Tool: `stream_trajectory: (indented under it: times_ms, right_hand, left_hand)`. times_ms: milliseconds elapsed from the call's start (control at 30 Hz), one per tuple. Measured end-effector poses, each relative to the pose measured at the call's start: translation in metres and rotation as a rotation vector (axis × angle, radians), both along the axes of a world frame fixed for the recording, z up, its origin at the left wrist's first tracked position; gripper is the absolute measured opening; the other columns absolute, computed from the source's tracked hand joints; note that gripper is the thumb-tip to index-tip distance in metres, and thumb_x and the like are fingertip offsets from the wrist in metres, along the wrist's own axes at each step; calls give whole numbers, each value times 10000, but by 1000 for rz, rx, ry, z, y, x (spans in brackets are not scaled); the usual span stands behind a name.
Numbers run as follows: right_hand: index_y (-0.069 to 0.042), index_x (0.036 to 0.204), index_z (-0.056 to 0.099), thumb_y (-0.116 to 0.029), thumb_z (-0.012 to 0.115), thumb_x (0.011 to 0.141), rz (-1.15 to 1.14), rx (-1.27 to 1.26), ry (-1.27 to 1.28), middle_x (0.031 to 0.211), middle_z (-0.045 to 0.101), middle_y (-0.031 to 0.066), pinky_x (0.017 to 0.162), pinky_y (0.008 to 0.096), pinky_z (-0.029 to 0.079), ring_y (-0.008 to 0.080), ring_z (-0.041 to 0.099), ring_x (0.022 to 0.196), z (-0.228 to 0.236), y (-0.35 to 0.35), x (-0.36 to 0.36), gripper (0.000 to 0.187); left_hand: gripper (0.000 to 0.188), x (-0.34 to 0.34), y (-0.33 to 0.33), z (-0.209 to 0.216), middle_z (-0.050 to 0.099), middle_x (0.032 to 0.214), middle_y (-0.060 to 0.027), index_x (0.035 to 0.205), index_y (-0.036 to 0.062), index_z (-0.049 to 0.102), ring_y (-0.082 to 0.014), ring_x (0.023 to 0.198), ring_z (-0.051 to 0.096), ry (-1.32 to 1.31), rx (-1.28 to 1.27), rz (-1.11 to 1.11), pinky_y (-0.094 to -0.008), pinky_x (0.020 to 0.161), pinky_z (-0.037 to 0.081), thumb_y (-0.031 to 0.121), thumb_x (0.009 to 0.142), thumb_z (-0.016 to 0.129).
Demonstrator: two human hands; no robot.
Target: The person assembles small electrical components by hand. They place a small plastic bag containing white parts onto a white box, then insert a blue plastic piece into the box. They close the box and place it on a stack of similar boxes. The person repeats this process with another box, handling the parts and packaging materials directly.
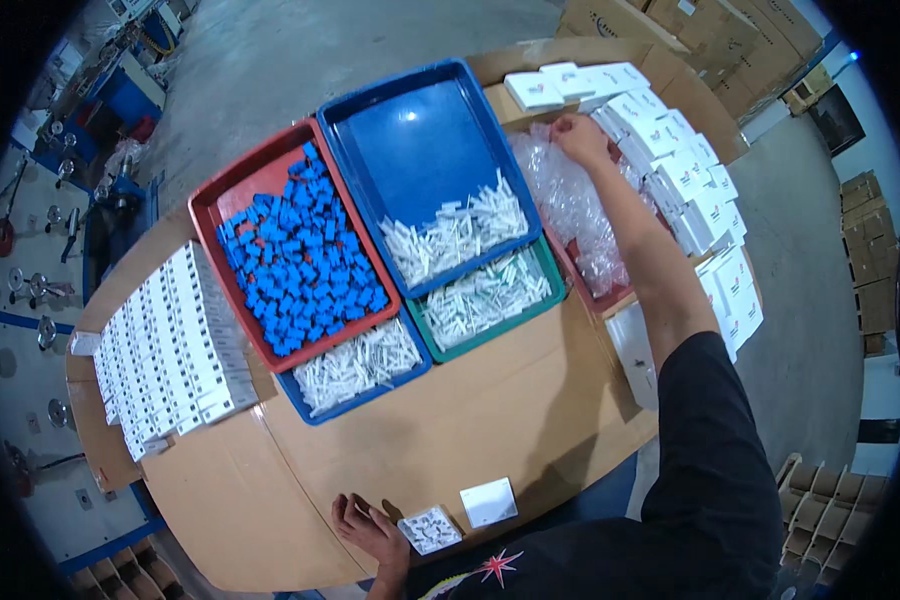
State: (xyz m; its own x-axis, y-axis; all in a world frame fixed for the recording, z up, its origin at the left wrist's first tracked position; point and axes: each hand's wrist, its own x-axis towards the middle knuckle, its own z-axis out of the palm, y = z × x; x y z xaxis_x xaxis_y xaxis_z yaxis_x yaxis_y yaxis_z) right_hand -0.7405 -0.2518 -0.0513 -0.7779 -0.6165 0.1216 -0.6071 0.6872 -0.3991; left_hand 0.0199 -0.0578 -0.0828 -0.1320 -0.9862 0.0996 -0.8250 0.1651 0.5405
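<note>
Your R hand (578, 138) is at the clear plastic bags (565, 195) in a red tray (616, 299) nr the bench's (460, 420) far R corner; can't tell if the fingers are clamped on the film. Your L hand (373, 530), well apart from the R, is nr the near edge, fingers parted & loosely curled, just beside a small open white box (410, 541) of white pcs. (432, 528) To the box's R, also by the near edge: a flat white square plate (488, 502). Mid-bench, toward the far edge, a 2nd red tray (245, 185) of blue pcs (300, 260) overlaps a smaller-looking blue tray (375, 393); alongside, a big blue tray (410, 150) w/ white pcs at its near end sits atop a green tray (500, 328). Rows of white boxes (175, 345) line the L end; stacked white boxes (685, 170), the R edge. Beyond the far R corner: brown cartons (740, 50).
</note>
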Motion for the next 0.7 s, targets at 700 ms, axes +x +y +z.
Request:
stream_trajectory:
  times_ms: [700]
  right_hand:
    - [-17, 991, 746, -166, 706, 922, 362, -874, -678, 985, 761, 60, 751, 259, 509, 100, 637, 826, 148, 196, 260, 169]
  left_hand:
    - [303, 16, 15, 0, 569, 1270, -164, 1264, 2, 583, -322, 1224, 525, 371, -229, 52, -436, 1049, 410, 144, 996, 597]
